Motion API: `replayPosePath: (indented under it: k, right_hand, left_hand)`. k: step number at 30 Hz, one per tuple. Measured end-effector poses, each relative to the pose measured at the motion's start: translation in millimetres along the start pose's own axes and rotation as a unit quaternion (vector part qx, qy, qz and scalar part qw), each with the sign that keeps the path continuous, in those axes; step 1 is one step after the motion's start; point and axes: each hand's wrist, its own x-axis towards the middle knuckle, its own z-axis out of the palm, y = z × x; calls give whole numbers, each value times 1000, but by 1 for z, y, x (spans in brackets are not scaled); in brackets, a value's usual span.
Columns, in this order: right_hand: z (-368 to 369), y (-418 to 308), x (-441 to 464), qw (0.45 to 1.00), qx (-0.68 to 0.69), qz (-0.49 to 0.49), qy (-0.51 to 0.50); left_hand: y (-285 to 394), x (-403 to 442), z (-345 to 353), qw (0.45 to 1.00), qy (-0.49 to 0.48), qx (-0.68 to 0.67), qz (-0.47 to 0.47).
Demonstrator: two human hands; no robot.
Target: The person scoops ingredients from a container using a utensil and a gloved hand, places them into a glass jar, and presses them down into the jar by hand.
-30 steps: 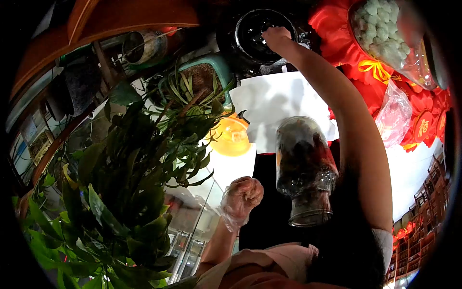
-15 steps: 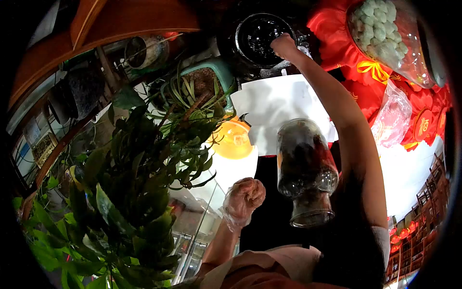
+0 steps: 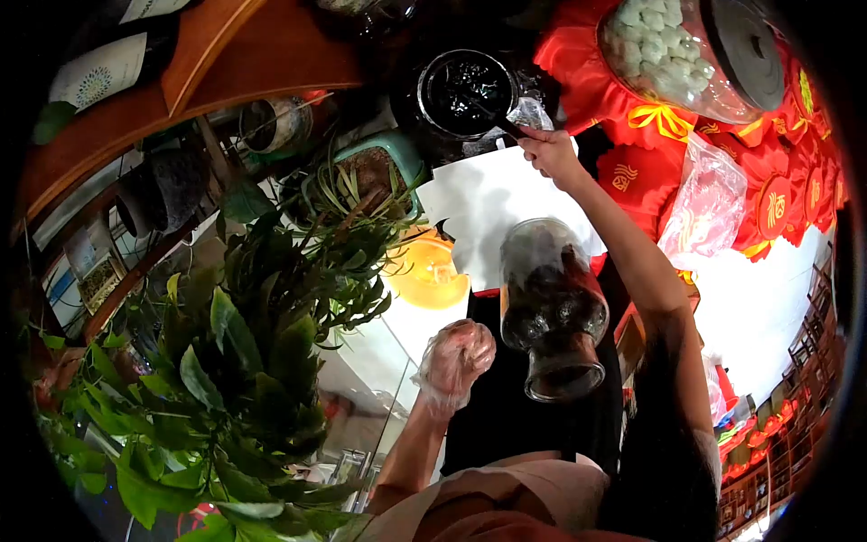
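In a clear plastic glove, my left hand (image 3: 456, 361) is balled into a fist; whatever it may hold is hidden. It is left of a glass jar (image 3: 554, 298) with dark contents and a narrow foot, near my lap. My right hand (image 3: 551, 155) is bare and closed round a thin dark handle (image 3: 508, 127). That handle slants over the near right rim of a round black container (image 3: 466, 94) with shiny dark contents. A crumpled clear plastic piece (image 3: 531, 114) lies beside the container. White paper (image 3: 488, 203) extends below it.
An orange bowl (image 3: 424, 268) and a teal planter (image 3: 402, 152) stand left of the paper. Leafy plants (image 3: 244, 361) fill the left. To the right are red cloth covers (image 3: 623, 176), a clear bag (image 3: 709, 194) and a large jar of pale lumps (image 3: 664, 54).
My right hand has come back from over the container, and a dark handle now shows in it. The view has shifted slightly. My left hand remains a fist.
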Motion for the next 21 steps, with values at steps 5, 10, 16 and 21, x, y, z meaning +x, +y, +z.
replayPosePath:
  k: [5,10,16,21]
  right_hand:
    - [-16,6,-27,1000,19,24,7]
    - [-38,12,-43,998,64,20,-8]
    - [-54,13,-62,991,117,60,-15]
    - [-60,21,-72,990,125,60,-19]
  left_hand:
    - [-13,8,-13,999,-32,36,-10]
    - [-22,28,-37,980,-193,1,-41]
    - [-29,28,-38,984,-173,29,-20]
    - [-31,39,-46,985,-172,1,-28]
